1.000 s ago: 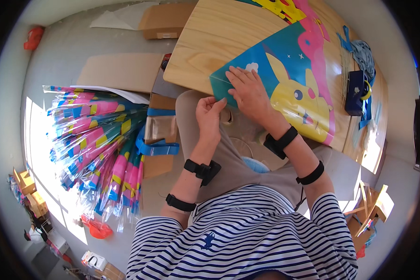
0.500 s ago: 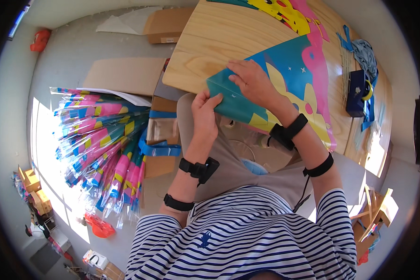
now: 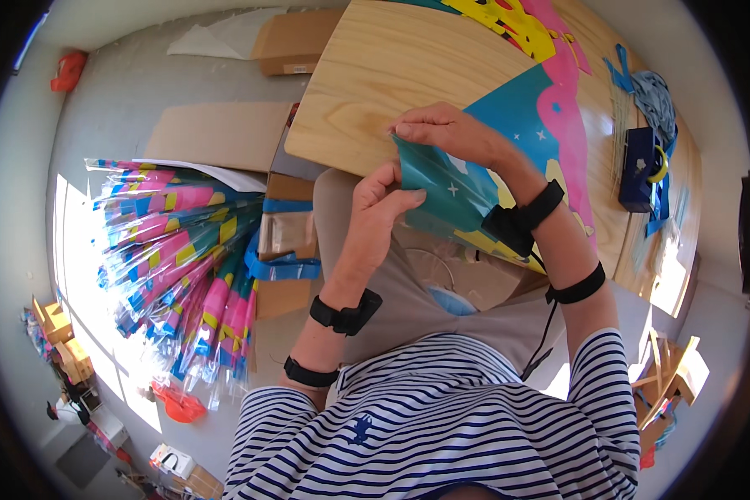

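One teal sheet (image 3: 438,185) | left grip (image 3: 377,208): pinching its near edge | right grip (image 3: 454,135): pinching its far corner

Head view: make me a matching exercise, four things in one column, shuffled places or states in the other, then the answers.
1. printed sheet
2. plastic-wrapped rolls
3. navy box
4. right hand

A. fanned out at the picture's left
B. gripping a teal corner
C. on the table's right side, beside a yellow ring
D. partly on the table, teal end bent up

Pairs: 1-D, 2-A, 3-C, 4-B.
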Demonstrator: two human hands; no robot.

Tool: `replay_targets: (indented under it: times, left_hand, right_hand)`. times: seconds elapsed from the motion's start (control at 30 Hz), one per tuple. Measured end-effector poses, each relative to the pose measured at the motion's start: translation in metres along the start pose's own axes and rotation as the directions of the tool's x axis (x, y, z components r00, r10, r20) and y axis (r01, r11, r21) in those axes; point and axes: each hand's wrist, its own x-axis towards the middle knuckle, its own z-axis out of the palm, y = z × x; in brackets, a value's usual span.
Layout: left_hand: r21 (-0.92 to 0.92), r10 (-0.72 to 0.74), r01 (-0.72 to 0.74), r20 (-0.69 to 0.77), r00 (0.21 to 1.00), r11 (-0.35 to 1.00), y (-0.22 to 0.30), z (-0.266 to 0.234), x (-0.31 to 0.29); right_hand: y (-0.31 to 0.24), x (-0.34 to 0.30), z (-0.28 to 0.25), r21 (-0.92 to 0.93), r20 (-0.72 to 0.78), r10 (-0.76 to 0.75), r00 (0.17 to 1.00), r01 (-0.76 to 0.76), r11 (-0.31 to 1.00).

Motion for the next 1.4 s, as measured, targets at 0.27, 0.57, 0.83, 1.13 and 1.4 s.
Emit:
replay_targets:
  times: [0.27, 0.57, 0.83, 1.13, 1.4]
  left_hand:
    - [0.093, 0.096, -0.083, -0.143, 0.985, 0.992, 0.012, 0.017, -0.008]
    - [0.887, 0.815, -0.433, 0.128, 0.566, 0.161, 0.041, 0.038, 0.000]
    - [0.713, 0.675, -0.389, -0.158, 0.721, 0.583, 0.029, 0.034, 0.000]
    - [0.373, 0.393, -0.278, -0.281, 0.876, 0.885, 0.039, 0.039, -0.008]
    - [0.242, 0.336, -0.278, -0.249, 0.908, 0.930, 0.034, 0.034, -0.008]
  right_hand:
    - [-0.032, -0.019, -0.022, -0.003, 0.015, -0.050, 0.999, 0.050, 0.999]
    - [-0.046, -0.033, -0.004, -0.131, -0.082, -0.188, 0.979, 0.176, 0.976]
    - [-0.052, -0.041, -0.001, -0.148, -0.081, -0.177, 0.981, 0.164, 0.975]
    - [-0.053, -0.043, 0.001, -0.136, -0.094, -0.179, 0.979, 0.166, 0.977]
    - [-0.056, -0.040, 0.006, -0.092, -0.081, -0.182, 0.980, 0.174, 0.980]
